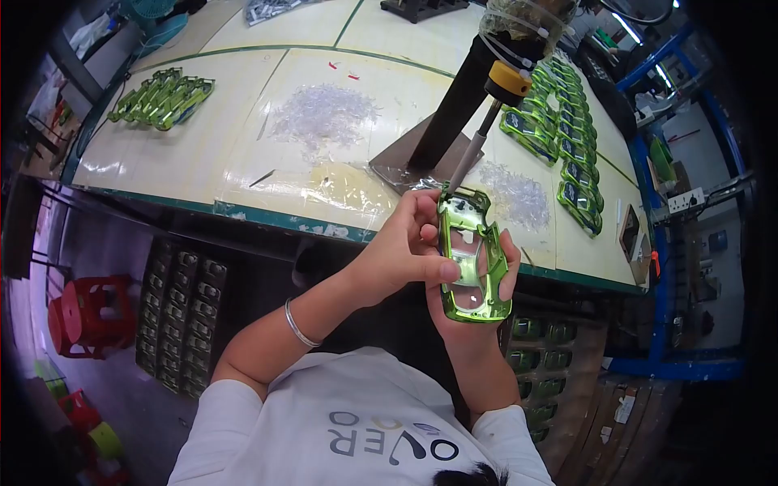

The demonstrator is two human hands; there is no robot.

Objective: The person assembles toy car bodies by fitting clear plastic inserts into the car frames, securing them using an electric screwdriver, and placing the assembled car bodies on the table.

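Note:
Both hands hold a shiny green toy car body shell (468,263) with its hollow inside turned up. My left hand (401,251) is closed on the shell's left edge, with the thumb reaching over it. From below, my right hand (470,328) wraps the shell, fingers showing along its right side. A grey rod-shaped tool (468,159) with a yellow collar (508,83) slants down to the shell's far end. Its tip seems to meet the shell there; actual contact is hard to make out. Beside the tool rises a dark post (450,109) on a flat brown base plate (397,159).
Rows of green car shells (575,146) stand on the table (235,121) at right, and several more (166,99) lie at far left. Loose clear plastic bits (324,117) form piles. Below the table are trays of shells (182,312) and red stools (93,316).

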